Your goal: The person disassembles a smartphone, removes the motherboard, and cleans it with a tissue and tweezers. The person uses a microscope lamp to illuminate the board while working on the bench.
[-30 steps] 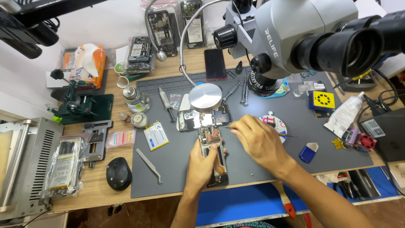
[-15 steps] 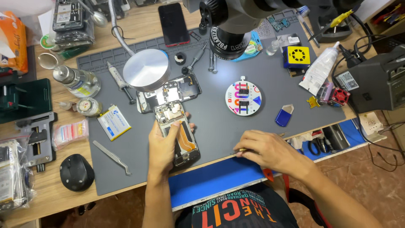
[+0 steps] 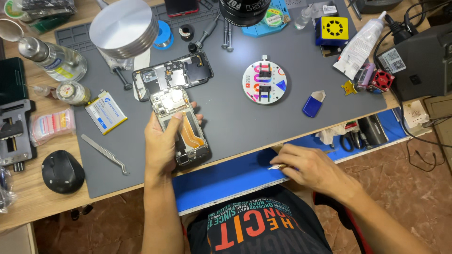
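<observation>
Fingers (image 3: 160, 136) of left hand (image 3: 162, 146) wrapped round opened, backless smartphone with orange flex cable (image 3: 181, 124), right hand (image 3: 308, 167) pinching thin metal tool (image 3: 275, 166) over blue tray (image 3: 226, 176).

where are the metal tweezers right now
In the head view the metal tweezers lie on the grey mat, left of the left hand holding the opened phone, below the small battery.
</observation>
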